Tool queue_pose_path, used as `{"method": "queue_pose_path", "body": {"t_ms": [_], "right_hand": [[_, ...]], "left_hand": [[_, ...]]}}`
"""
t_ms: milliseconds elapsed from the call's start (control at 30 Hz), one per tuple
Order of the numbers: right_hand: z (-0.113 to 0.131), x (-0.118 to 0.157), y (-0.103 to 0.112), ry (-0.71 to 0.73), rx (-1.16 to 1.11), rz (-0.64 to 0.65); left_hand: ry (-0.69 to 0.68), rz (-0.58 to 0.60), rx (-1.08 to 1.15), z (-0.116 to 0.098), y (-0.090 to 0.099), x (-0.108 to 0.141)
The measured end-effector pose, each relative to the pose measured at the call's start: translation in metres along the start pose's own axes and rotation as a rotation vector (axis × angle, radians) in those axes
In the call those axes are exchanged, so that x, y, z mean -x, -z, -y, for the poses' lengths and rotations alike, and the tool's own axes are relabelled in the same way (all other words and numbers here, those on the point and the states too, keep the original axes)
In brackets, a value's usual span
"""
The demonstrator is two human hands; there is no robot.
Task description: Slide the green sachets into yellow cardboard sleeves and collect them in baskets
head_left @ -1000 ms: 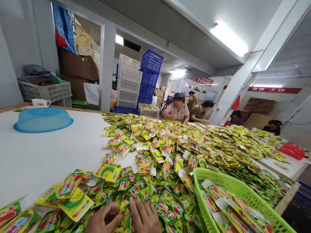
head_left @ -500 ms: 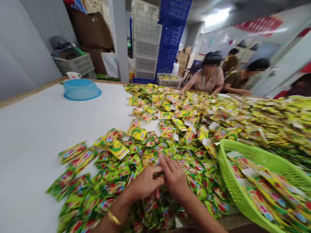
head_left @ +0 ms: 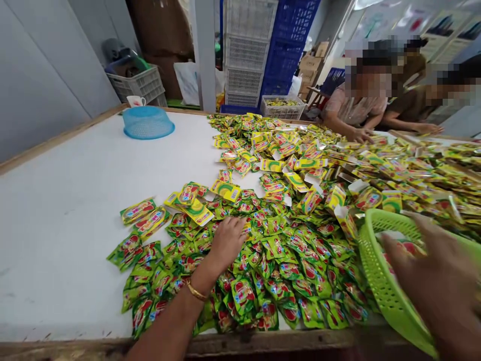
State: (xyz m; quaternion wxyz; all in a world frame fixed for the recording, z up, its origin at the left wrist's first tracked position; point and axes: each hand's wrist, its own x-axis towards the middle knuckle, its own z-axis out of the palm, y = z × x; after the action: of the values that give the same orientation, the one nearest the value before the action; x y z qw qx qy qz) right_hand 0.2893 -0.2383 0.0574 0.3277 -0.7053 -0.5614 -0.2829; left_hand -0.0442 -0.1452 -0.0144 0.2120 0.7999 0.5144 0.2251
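Head view: left hand [head_left: 227,239] lies palm-down, fingers loosely spread, on the heap of small green-yellow-red foil sachets [head_left: 274,260] near the front edge of the white table [head_left: 75,200]; no pinch visible. Right hand [head_left: 439,281] is blurred at the lime-green plastic mesh basket [head_left: 372,271]; cannot tell its grip. Looks like the sort-and-collect step. Next move calls for pinching one sachet off the heap. Upturned blue mesh bowl [head_left: 148,123] sits well apart.
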Motion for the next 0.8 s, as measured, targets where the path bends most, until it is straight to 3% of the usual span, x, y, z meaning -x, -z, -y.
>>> {"method": "queue_pose_path", "body": {"t_ms": [133, 200, 267, 367, 467, 667, 800], "right_hand": [[0.086, 0.037, -0.049, 0.136, -0.273, 0.37], [0.113, 0.043, -0.076, 0.054, -0.229, 0.584], [0.125, 0.043, -0.096, 0.016, -0.197, 0.667], [0.128, 0.035, -0.107, 0.023, -0.213, 0.7], [0.13, 0.03, -0.102, 0.06, -0.285, 0.702], [0.158, 0.039, -0.089, 0.156, -0.496, 0.767], [0.179, 0.044, -0.091, 0.151, -0.565, 0.769]], "left_hand": [[0.091, 0.063, -0.186, 0.008, -0.005, -0.001], [0.094, 0.016, -0.121, 0.015, -0.003, -0.003], [0.072, -0.061, 0.03, 0.02, -0.001, -0.004], [0.034, -0.111, 0.33, 0.019, 0.001, -0.003], [0.004, -0.046, 0.524, 0.01, 0.002, 0.0], [-0.115, -0.078, 0.538, -0.007, 0.0, 0.006], [-0.041, -0.013, 0.52, -0.008, 0.002, 0.007]]}}
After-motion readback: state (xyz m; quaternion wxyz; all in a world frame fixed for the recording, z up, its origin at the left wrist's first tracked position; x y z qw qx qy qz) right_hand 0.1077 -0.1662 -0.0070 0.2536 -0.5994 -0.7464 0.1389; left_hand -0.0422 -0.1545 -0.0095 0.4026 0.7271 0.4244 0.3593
